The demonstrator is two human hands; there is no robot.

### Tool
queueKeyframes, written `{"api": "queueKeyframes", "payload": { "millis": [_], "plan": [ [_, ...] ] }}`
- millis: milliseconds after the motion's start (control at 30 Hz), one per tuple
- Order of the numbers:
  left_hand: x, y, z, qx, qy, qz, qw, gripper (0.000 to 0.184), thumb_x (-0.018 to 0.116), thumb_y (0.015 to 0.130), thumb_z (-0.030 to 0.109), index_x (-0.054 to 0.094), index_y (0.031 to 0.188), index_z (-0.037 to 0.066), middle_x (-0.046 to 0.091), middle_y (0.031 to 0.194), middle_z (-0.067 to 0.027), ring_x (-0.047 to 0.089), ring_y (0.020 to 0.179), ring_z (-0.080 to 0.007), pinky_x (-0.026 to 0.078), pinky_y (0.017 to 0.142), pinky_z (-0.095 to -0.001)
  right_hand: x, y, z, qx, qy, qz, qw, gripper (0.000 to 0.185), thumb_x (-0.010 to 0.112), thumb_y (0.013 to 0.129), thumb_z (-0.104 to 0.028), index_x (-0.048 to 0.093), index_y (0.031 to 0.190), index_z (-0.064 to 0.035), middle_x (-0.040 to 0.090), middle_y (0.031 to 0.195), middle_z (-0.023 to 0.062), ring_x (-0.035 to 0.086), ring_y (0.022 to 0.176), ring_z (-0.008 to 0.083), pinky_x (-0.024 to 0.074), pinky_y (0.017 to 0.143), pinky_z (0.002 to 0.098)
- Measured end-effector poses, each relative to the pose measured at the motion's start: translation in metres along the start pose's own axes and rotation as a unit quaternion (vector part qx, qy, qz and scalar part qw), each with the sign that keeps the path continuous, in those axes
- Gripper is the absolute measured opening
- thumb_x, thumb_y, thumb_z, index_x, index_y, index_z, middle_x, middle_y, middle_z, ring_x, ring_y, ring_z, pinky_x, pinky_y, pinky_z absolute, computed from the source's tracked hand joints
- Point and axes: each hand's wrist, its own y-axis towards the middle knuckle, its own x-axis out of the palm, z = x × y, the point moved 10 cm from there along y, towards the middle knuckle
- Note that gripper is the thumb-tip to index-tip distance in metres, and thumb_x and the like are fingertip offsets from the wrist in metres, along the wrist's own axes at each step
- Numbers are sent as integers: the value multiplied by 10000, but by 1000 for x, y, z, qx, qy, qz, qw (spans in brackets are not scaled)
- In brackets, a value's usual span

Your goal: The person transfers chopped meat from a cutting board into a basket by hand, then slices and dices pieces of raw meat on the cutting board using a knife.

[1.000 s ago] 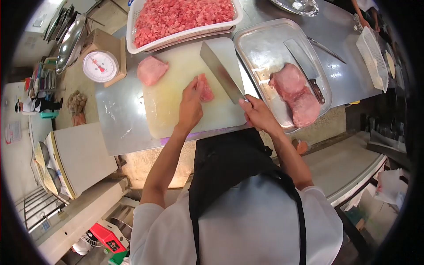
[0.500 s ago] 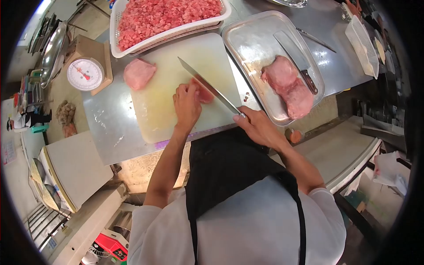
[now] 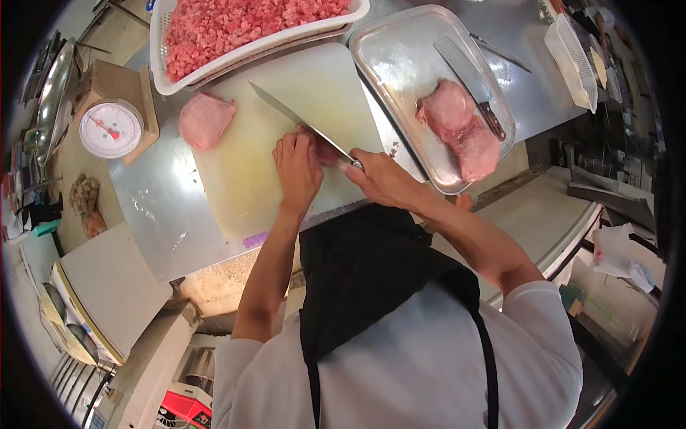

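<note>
My right hand (image 3: 389,177) is wrapped around the handle of a long kitchen knife (image 3: 286,111), whose blade points away to the upper left. Under that blade lies a small piece of raw meat (image 3: 326,151), partly hidden. My left hand (image 3: 298,166) presses it with curled fingers, close beside the blade. Both hands work over a pale cutting board (image 3: 236,193). A larger chunk of raw meat (image 3: 206,120) rests at the board's left edge.
A white basket (image 3: 214,74) heaped with diced meat (image 3: 250,28) stands behind the board. To the right, a metal tray (image 3: 379,64) holds meat slabs (image 3: 457,129) and a second knife (image 3: 461,71). A dial scale (image 3: 111,130) is at left. A white perforated basket (image 3: 572,64) sits far right.
The knife and my right hand have shifted left and forward across the meat piece. My left hand stays on the meat. The whole view has shifted slightly.
</note>
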Motion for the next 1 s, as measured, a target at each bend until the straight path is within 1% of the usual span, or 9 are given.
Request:
{"api": "queueKeyframes", "payload": {
  "millis": [67, 167, 267, 367, 533, 700, 833, 933, 1000],
  "plan": [
    [0, 1, 0, 6, -14, 2, 1000, 122, 605, 937, 36, 624, 1056, 57, 586, 1017, -141, 552, 997, -362, 405, 873, -461, -2, 4, -7, -19, -6, 18, 1000, 363, 561, 1054, -309, 626, 1110, 44, 676, 876, 340, 654, 882, 545, 504, 804, 609],
    [-2, 0, 0, 7, -16, 8, 1000, 115, 612, 932, 31, 624, 1045, 55, 587, 1019, -139, 554, 1000, -359, 407, 884, -462, -1, -3, -4, 23, -30, 10, 999, 380, 565, 1052, -323, 630, 1109, 47, 680, 867, 331, 660, 872, 540, 503, 803, 608],
    [-1, 0, -2, 2, -8, 2, 1000, 115, 618, 933, 32, 626, 1045, 54, 592, 1026, -137, 555, 1004, -356, 408, 891, -462, -8, -27, -8, 75, -22, -36, 996, 412, 546, 1065, -347, 613, 1070, 59, 667, 837, 307, 678, 861, 504, 513, 772, 541],
    [-3, -4, -1, -5, -26, 11, 1000, 111, 618, 928, 26, 623, 1035, 52, 590, 1017, -140, 553, 1001, -356, 409, 891, -462, 2, -22, 4, 7, -24, 15, 1000, 396, 562, 1052, -351, 637, 1096, 35, 689, 845, 304, 671, 862, 524, 512, 802, 599],
    [-2, -10, -9, 12, -35, 29, 999, 193, 625, 919, 29, 625, 1110, 54, 577, 1042, -145, 541, 1028, -363, 405, 907, -471, -8, -21, -12, 25, -42, 13, 999, 369, 574, 1052, -335, 642, 1129, 19, 682, 815, 293, 670, 826, 516, 513, 765, 572],
    [-2, -7, -6, -7, -49, 4, 999, 191, 617, 852, -23, 605, 1035, 30, 597, 1023, -154, 550, 1005, -376, 414, 900, -470, -10, -61, -13, 83, -52, -31, 995, 408, 568, 1057, -348, 638, 1176, 36, 685, 826, 313, 678, 830, 512, 518, 771, 565],
    [-4, -3, -4, -1, -56, 13, 998, 186, 606, 854, -43, 600, 1029, 19, 593, 954, -168, 554, 954, -391, 428, 866, -480, -4, -27, -15, 42, -35, -20, 998, 413, 569, 1053, -340, 621, 1189, 46, 679, 842, 329, 665, 844, 527, 513, 781, 585],
    [1, -5, -11, -15, -60, -27, 998, 186, 604, 850, -47, 596, 1026, 13, 601, 971, -172, 557, 968, -400, 436, 875, -484, 13, 22, -21, -8, -22, 7, 1000, 384, 573, 1045, -317, 599, 1181, 41, 684, 870, 325, 656, 867, 539, 514, 788, 602],
    [-6, -5, -8, 9, -86, -10, 996, 203, 600, 843, -51, 599, 1037, 7, 604, 981, -180, 556, 973, -408, 440, 881, -488, 11, 32, -33, -51, -29, 44, 997, 390, 566, 1045, -318, 598, 1174, 49, 683, 853, 328, 656, 851, 543, 517, 785, 602]
  ]
}}
